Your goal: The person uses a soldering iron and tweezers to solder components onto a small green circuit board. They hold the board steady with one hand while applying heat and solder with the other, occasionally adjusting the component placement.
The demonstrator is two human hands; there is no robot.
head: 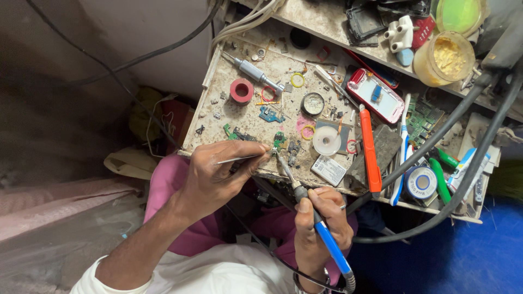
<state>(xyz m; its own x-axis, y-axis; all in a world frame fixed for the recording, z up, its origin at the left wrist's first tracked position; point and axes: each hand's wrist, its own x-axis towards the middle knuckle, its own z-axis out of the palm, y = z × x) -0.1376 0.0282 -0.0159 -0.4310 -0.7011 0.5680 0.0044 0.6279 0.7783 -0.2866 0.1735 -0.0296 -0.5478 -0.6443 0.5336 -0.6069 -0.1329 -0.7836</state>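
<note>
Right now a cluttered workbench (239, 122) is filling the middle of the view, its speckled top littered with small parts, and thick black cables (436, 147) are sweeping across it from two o'clock down toward five o'clock. At five o'clock the right hand (321, 223) is curling fully closed around a soldering iron (316, 220) with a blue handle, holding it like a pen, its metal tip slanting up toward eleven o'clock. At seven o'clock of centre the left hand (218, 174) is pinching a pair of tweezers (239, 159) between thumb and fingers, the other fingers folded in, the thin points aiming toward three o'clock. Iron tip and tweezer points are meeting just beside a small green circuit board (279, 139) lying near the front edge of the bench, at the centre of the view; whether either tool is touching it I cannot tell.

At three o'clock of that board an orange-handled tool (369, 149) is lying lengthwise, and a white phone with a red rim (376, 95) is resting at one o'clock. A silver screwdriver (253, 71) is lying at eleven o'clock, with a red roll of tape (241, 90) just below it. A white spool (327, 140) is sitting just right of the board, and a yellow ring (297, 80) is lying at twelve o'clock.
</note>
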